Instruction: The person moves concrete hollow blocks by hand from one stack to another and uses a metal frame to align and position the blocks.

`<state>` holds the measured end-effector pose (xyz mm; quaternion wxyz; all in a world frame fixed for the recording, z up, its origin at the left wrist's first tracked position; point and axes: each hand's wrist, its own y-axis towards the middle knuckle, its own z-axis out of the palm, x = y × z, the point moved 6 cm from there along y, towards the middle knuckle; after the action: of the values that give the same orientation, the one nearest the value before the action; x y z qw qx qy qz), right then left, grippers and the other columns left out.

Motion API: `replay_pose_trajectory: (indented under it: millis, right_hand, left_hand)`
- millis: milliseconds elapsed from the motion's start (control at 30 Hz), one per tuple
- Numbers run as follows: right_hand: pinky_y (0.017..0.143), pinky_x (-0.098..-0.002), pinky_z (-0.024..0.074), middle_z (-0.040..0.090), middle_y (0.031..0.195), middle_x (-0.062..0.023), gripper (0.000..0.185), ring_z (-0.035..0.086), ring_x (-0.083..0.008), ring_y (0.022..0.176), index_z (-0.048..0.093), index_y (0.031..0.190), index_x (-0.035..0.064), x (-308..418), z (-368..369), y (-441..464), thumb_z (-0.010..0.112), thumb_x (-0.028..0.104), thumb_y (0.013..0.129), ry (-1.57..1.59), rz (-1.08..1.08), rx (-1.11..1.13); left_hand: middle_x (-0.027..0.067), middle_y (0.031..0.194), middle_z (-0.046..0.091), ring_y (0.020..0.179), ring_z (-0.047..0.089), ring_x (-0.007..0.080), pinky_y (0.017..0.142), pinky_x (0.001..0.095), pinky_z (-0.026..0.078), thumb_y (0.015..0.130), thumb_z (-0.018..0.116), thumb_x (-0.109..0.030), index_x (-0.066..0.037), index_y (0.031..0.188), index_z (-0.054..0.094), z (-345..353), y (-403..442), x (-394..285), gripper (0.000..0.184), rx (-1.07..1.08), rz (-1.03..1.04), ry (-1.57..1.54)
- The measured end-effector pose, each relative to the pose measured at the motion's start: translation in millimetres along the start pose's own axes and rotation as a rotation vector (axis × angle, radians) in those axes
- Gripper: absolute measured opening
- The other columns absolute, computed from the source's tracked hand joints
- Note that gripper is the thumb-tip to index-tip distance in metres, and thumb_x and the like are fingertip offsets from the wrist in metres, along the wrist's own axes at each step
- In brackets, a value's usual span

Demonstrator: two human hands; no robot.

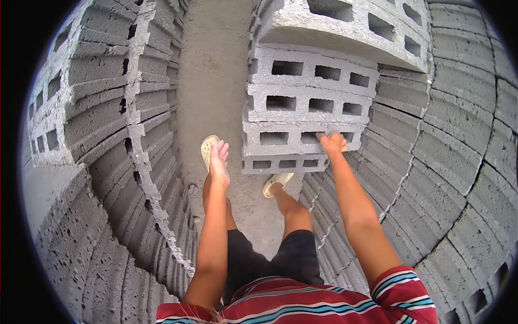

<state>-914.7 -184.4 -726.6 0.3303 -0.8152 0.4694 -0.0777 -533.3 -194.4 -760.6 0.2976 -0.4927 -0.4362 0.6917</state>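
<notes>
My right hand (333,142) grips a grey concrete block (294,138) in the stack in front of me. Its fingers curl at the web between two of the block's rectangular holes, and the fingertips are partly hidden. Below that one, a lower concrete block (274,157) shows its own row of holes, while another concrete block (308,105) lies just beyond. My left hand (219,161) hangs in the air over the walkway, fingers stretched out, holding nothing. Beneath it is a cream clog (208,147) on my foot.
Tall walls of stacked blocks (102,124) curve along the left side. More block stacks (448,135) rise close on the right. A block (345,32) overhangs the stack at the top. Between them runs a narrow concrete floor (210,70). My other clog (276,184) stands near the stack's base.
</notes>
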Motion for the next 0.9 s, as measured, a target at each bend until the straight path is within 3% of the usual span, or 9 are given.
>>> replay_pose_trajectory:
  millis: [333,433,533,600,667,733,800,833,900]
  right_hand:
    - [0.099,-0.0448,0.0269,0.05,0.122,-0.0161,0.062,0.039,-0.0356,0.118,0.059,0.11,0.0063,-15,-38,-37,0.064,0.053,0.068,0.119,-0.165,-0.111]
    - [0.097,-0.0469,0.0298,0.054,0.117,-0.0158,0.061,0.042,-0.0364,0.114,0.06,0.108,0.0069,-35,-65,-101,0.061,0.055,0.071,0.516,-0.234,-0.195]
    - [0.098,-0.0397,0.0314,0.055,0.116,-0.0146,0.05,0.045,-0.0303,0.113,0.059,0.109,0.0016,-5,-84,-207,0.046,0.045,0.088,0.873,-0.716,-0.203]
    - [0.101,-0.0378,0.0278,0.05,0.125,-0.0153,0.048,0.039,-0.0306,0.121,0.053,0.118,-0.0009,24,-73,-289,0.037,0.037,0.093,1.183,-1.058,-0.065]
    - [0.104,-0.036,0.0245,0.044,0.13,-0.0161,0.048,0.035,-0.0283,0.125,0.047,0.123,-0.0005,46,-63,-329,0.034,0.035,0.094,1.099,-1.322,-0.017]
    - [0.106,-0.0343,0.0211,0.039,0.136,-0.0169,0.048,0.031,-0.0259,0.129,0.042,0.129,-0.0001,63,-55,-362,0.031,0.032,0.095,0.99,-1.546,0.009]
    - [0.102,-0.0335,0.0283,0.043,0.132,-0.0153,0.049,0.038,-0.0223,0.124,0.043,0.128,-0.0007,78,-81,-350,0.037,0.035,0.094,1.066,-1.28,0.156]
    - [0.099,-0.0335,0.0327,0.045,0.129,-0.0142,0.048,0.043,-0.0216,0.119,0.045,0.125,-0.0014,79,-100,-356,0.041,0.034,0.093,1.206,-1.191,0.286]
    - [0.092,-0.0337,0.0393,0.05,0.123,-0.0123,0.045,0.05,-0.0209,0.11,0.048,0.121,-0.0022,84,-131,-362,0.047,0.032,0.091,1.178,-1.195,0.355]
  left_hand:
    - [0.0038,0.113,0.059,0.101,0.053,0.0171,0.092,0.0342,0.031,0.087,0.05,-0.033,-0.009,0.103,0.061,-16,-122,44,0.031,-0.075,0.05,0.078]
    - [0.0003,0.111,0.058,0.094,0.055,0.0134,0.073,0.0299,0.04,0.083,0.057,-0.029,-0.014,0.118,0.049,-21,-164,58,0.039,-0.082,0.076,0.011]
    - [0.0092,0.129,0.049,0.117,0.045,0.0268,0.102,0.0466,0.02,0.084,0.045,-0.055,-0.007,0.133,0.037,-13,-186,64,0.068,-0.062,-0.018,-0.23]
    - [0.0067,0.136,0.041,0.124,0.036,0.0257,0.102,0.0418,0.024,0.086,0.039,-0.053,-0.009,0.136,0.03,24,-231,26,0.067,-0.004,-0.018,-0.238]
    - [0.0089,0.143,0.03,0.132,0.024,0.0257,0.107,0.0375,0.015,0.086,0.04,-0.056,-0.009,0.14,0.024,75,-230,-12,0.074,0.246,0.214,-0.606]
    - [0.0126,0.143,0.027,0.133,0.021,0.0246,0.108,0.0358,0.015,0.086,0.043,-0.057,-0.006,0.139,0.025,82,-319,-82,0.076,0.139,0.386,-0.471]
    - [0.0166,0.143,0.025,0.134,0.018,0.0236,0.108,0.0382,0.016,0.085,0.045,-0.055,-0.003,0.139,0.024,94,-399,-141,0.077,0.28,0.513,-0.319]
    - [0.0192,0.141,0.028,0.132,0.022,0.0253,0.105,0.0374,0.022,0.084,0.048,-0.053,0.001,0.137,0.026,111,-404,-175,0.078,0.414,0.83,-0.085]
    - [0.0253,0.128,0.044,0.12,0.043,0.0303,0.098,0.0337,0.034,0.078,0.055,-0.043,0.008,0.126,0.038,130,-501,-224,0.071,0.232,1.076,0.274]
